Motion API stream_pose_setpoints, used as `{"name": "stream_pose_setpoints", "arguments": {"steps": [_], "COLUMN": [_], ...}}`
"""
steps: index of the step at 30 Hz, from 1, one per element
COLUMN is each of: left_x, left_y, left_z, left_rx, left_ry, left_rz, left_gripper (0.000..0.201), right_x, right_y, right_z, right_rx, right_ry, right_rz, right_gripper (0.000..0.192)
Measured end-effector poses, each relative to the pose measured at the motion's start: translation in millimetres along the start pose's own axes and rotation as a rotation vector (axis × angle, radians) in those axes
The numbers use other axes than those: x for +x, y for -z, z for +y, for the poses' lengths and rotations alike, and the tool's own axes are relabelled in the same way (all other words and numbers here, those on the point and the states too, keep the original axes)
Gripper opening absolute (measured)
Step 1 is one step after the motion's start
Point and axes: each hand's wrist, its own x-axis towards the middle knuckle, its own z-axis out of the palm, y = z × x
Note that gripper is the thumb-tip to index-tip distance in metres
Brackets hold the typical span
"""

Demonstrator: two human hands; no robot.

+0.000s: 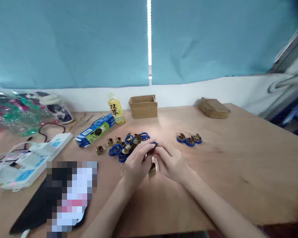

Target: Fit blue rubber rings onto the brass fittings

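My left hand [136,163] and my right hand [170,162] meet at the middle of the wooden table [238,165]. Together they pinch a small brass fitting with a blue ring [152,145] between the fingertips. Another brass piece [152,168] lies on the table right below the hands. Just behind my left hand sits a pile of loose blue rings and brass fittings [125,145]. To the right, apart from the hands, stand three brass fittings with blue rings on them [189,139].
A yellow drink bottle [116,109], an open cardboard box [143,105] and a flat brown box [214,107] stand at the back. A blue carton [95,132], white power strips [37,158] with cables and a dark pouch [37,208] lie at the left.
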Motion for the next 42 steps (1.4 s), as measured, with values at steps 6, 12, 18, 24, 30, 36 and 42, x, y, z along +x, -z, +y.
{"name": "stream_pose_setpoints", "arguments": {"steps": [6,12,18,24,30,36,42], "left_x": [4,-4,-5,-4,-8,-6,4], "left_y": [-2.9,-7.4,-11.1,-12.9,-12.9,-17.0,-13.9], "left_z": [2,3,7,13,10,5,13], "left_rx": [0.025,0.081,0.116,0.106,0.088,-0.057,0.031], "left_ry": [0.016,0.151,0.204,0.284,0.378,0.509,0.589], "left_rz": [0.015,0.009,0.026,-0.035,-0.071,-0.158,-0.224], "left_gripper": [0.048,0.045,0.040,0.039,0.039,0.038,0.030], "right_x": [0,-5,0,9,9,13,15], "right_y": [-2,-8,-7,1,-4,3,7], "right_z": [2,-3,7,16,13,23,35], "right_rx": [0.037,0.147,0.372,0.607,0.699,0.822,0.751], "right_ry": [-0.005,-0.125,-0.562,-0.766,-0.877,-1.038,-1.117], "right_rz": [0.020,0.061,0.073,-0.090,-0.078,-0.210,-0.075], "right_gripper": [0.014,0.020,0.020,0.024,0.022,0.024,0.027]}}
